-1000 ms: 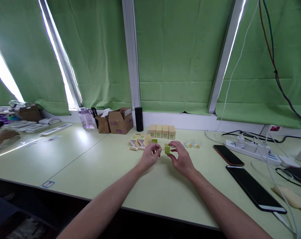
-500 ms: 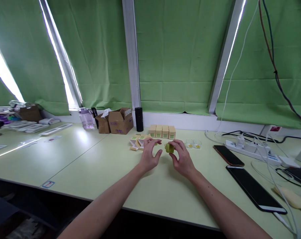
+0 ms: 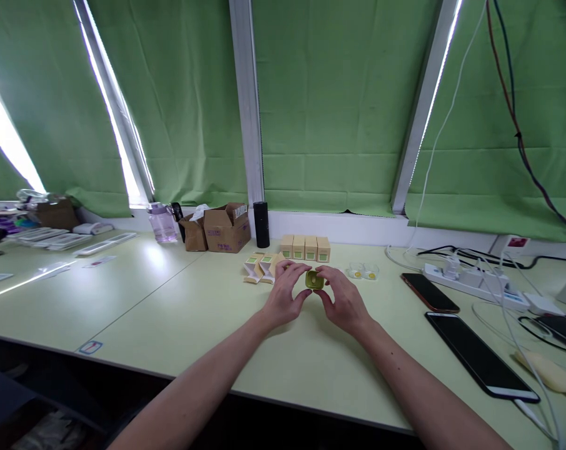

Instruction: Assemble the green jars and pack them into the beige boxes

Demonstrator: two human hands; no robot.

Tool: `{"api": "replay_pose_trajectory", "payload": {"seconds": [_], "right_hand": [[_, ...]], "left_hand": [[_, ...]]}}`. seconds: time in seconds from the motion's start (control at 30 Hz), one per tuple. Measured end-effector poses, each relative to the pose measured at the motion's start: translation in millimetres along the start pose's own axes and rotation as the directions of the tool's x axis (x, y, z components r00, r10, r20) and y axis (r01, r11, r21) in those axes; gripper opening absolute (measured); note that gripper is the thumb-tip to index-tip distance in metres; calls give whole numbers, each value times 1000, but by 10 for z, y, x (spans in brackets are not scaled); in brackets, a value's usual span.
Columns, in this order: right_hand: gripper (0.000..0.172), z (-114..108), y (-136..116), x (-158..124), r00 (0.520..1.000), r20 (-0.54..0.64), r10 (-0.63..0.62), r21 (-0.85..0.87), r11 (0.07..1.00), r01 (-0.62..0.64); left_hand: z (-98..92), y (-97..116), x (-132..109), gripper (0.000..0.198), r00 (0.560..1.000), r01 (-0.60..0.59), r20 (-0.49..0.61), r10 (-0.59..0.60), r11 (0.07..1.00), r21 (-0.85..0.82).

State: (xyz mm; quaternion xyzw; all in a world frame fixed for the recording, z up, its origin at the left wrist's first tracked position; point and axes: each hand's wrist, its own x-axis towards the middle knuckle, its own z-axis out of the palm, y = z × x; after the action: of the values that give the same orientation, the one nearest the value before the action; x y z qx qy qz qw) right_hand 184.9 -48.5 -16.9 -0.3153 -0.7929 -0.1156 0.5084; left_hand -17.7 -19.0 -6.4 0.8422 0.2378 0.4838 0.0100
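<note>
The left hand (image 3: 284, 297) and right hand (image 3: 345, 301) hold a hollow green case (image 3: 314, 280) above the worktop (image 3: 203, 325), near four cartons (image 3: 305, 248).

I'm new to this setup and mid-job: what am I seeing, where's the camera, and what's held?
There is no machine: a person's bare left hand and right hand do the work. Every picture comes from one camera worn on that person's head, looking forward and down. Between them the hands hold a small green case, hollow side toward the camera. On the table beyond them are four boxes in a row and two open boxes; to the right, a clear tray and two phones.
</note>
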Motion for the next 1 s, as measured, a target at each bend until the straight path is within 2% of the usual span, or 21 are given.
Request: {"api": "replay_pose_trajectory", "payload": {"seconds": [0.1,0.43,1.0], "right_hand": [[31,-15,-7,13,999,18,-32,-37,999,32],[31,22,17,-8,996,-10,-92,-119,989,91],[33,30,-13,14,996,35,-86,-158,983,91]], "left_hand": [[4,-2,5,45,1000,-5,-9,5,1000,2],[24,-29,5,40,997,-49,-59,49,999,6],[15,-26,13,39,994,-71,-85,71,997,3]]}}
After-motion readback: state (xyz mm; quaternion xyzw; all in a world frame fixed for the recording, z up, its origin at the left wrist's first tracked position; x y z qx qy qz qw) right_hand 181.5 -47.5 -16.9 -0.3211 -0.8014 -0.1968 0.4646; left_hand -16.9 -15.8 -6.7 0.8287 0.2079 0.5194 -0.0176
